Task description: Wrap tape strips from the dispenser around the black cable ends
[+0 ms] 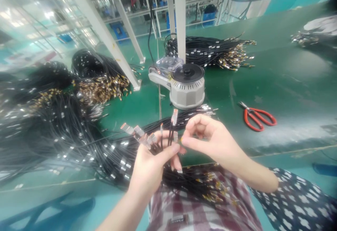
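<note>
My left hand (155,157) is wrapped round a bunch of black cables, whose taped, silvery ends (143,136) fan out above the fingers. Just to its right is my right hand (202,136), thumb and fingertips pinched together near the bunch; a tiny yellowish bit shows at the tips, too small to name. Further cables (192,180) with gold-coloured ends lie across the lap below my left hand. Behind both hands, a loose row of black cables (181,117) lies on the green table (221,101).
A round white tape dispenser (186,87) stands beyond the hands. Red-handled scissors (256,117) lie at the right. Cable heaps (97,73) cover the left side; another bundle (207,50) lies behind the dispenser. White metal posts (102,31) rise from the table.
</note>
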The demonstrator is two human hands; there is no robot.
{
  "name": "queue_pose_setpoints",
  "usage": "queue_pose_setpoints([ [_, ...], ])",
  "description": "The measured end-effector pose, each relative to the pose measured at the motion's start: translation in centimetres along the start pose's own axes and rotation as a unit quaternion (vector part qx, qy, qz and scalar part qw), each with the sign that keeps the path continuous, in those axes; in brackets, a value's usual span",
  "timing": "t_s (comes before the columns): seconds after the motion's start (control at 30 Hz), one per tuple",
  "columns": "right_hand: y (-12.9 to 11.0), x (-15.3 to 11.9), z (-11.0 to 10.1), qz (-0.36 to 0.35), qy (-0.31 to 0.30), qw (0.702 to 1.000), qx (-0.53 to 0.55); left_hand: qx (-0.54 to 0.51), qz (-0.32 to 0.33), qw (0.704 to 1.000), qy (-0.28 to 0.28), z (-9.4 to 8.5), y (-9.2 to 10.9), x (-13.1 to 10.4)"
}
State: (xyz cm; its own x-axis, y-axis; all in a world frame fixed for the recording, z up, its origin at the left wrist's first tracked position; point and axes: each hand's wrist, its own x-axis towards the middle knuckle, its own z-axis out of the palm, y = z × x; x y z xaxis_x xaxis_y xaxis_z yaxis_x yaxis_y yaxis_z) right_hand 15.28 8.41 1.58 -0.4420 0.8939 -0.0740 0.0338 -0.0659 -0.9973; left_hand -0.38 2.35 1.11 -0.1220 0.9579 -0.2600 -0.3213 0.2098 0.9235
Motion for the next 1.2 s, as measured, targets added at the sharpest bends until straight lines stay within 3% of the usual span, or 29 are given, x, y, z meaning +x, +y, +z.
queue_pose_setpoints([
  [0.47, -0.31, 0.59, 0.13, 0.021, -0.045, 0.998, 0.026, -0.010, 0.007, 1.000, -0.002, -0.09, -0.17, 0.15],
  [1.2, -0.01, 0.73, 0.58, 0.025, -0.020, 0.999, 0.037, -0.005, 0.004, 1.000, -0.010, 0.00, -0.02, 0.03],
])
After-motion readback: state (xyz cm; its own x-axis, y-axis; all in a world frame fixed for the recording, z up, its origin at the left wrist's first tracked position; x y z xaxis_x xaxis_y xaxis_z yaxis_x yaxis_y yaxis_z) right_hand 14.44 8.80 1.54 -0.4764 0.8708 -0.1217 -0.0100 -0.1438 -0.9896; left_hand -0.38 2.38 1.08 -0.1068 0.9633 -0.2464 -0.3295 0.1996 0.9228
